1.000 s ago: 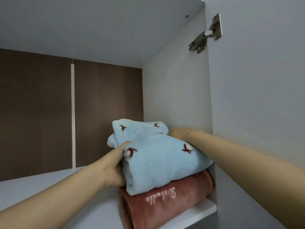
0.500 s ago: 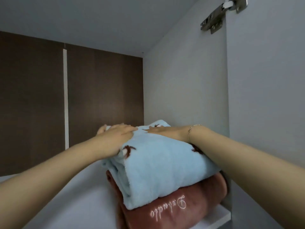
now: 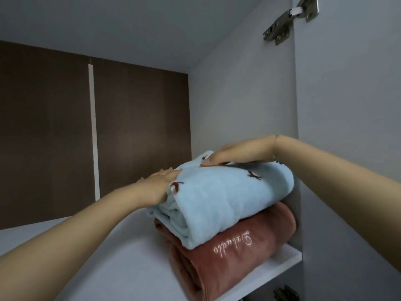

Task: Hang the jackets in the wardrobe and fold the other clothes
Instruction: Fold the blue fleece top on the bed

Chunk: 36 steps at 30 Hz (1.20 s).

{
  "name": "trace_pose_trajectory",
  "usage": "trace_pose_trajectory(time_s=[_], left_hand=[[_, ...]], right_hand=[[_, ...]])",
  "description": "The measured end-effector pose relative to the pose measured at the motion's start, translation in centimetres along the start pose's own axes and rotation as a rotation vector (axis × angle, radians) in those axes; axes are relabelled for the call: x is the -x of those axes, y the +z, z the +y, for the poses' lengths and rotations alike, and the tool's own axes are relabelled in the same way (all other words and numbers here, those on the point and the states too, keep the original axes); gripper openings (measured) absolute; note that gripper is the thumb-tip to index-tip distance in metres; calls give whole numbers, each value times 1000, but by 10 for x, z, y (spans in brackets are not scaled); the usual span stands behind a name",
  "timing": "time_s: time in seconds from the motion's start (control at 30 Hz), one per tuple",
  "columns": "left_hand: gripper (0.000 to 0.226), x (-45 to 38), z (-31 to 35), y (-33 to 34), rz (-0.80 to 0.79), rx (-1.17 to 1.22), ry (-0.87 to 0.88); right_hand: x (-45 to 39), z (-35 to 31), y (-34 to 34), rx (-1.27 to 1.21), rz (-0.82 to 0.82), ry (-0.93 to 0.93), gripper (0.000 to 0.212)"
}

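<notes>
Since 0.5 s ago both hands have parted: left hand [image 3: 159, 185] slid down to the near-left edge of the blue folded garment [image 3: 227, 196], right hand [image 3: 240, 154] stayed on top, further back. I count two folded garments on the wardrobe shelf [image 3: 130, 268]: the blue one with small brown motifs stacked on the rust-red folded garment [image 3: 234, 257], which carries white script embroidery, both against the right side panel [image 3: 243, 94]. Two door hinges [image 3: 288, 20] visible, one top right, one at the lower edge. Left grip: fingers straight, pressing the blue fold's side. Right grip: fingers flat, palm down on its top; thin bracelet [image 3: 276, 144] at the wrist. Neither grip clamps anything
</notes>
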<state>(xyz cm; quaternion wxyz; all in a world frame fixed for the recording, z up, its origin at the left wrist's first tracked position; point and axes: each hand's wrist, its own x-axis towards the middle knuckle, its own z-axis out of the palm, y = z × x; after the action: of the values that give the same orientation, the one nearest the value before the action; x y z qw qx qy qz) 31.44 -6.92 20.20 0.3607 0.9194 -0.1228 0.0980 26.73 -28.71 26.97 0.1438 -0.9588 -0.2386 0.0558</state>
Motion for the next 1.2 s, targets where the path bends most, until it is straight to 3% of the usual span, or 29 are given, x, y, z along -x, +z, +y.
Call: trace_pose_trajectory(time_s=[0.03,0.1,0.17,0.23,0.3,0.4,0.47,0.53,0.63,0.7,0.8,0.93,1.0,1.07,1.13,1.2], left_hand=[[56,4,-1,-1,13,-162,11],[46,6,6,-9,151,-240,50],[44,17,17,-14,65,-158,183],[63,18,31,-7,-125,-5,228],[75,23,37,9,-243,-132,245],[124,23,31,16,-298,-174,195],[135,28,34,15,-311,-143,143],[109,37,44,14,-337,-76,139],[36,61,63,8,-348,35,126],[33,73,73,5,-204,49,146],[28,88,90,9,212,39,200],[27,126,109,37,447,90,243],[52,144,106,62,556,-14,278],[82,163,94,90,553,-186,285],[102,174,74,112,480,-599,287],[103,175,56,118,419,-996,378]], right_hand=[[11,-7,-7,-27,-41,-19,60],[27,-15,-9,6,-119,-53,59],[31,-14,0,31,-131,-55,57],[29,-4,8,-3,-88,-51,59],[27,7,13,-11,-65,-59,61],[32,25,16,-55,-5,-32,61],[38,38,19,-99,67,-16,62],[46,47,26,-116,114,9,70],[60,48,34,-123,205,13,63],[72,48,31,-185,321,-32,42],[98,55,23,-314,496,-91,26],[123,67,38,-486,708,-123,19],[134,73,56,-589,785,-106,19],[148,79,79,-701,780,-95,20],[165,82,101,-760,753,-72,17],[180,81,116,-780,750,-48,16]])
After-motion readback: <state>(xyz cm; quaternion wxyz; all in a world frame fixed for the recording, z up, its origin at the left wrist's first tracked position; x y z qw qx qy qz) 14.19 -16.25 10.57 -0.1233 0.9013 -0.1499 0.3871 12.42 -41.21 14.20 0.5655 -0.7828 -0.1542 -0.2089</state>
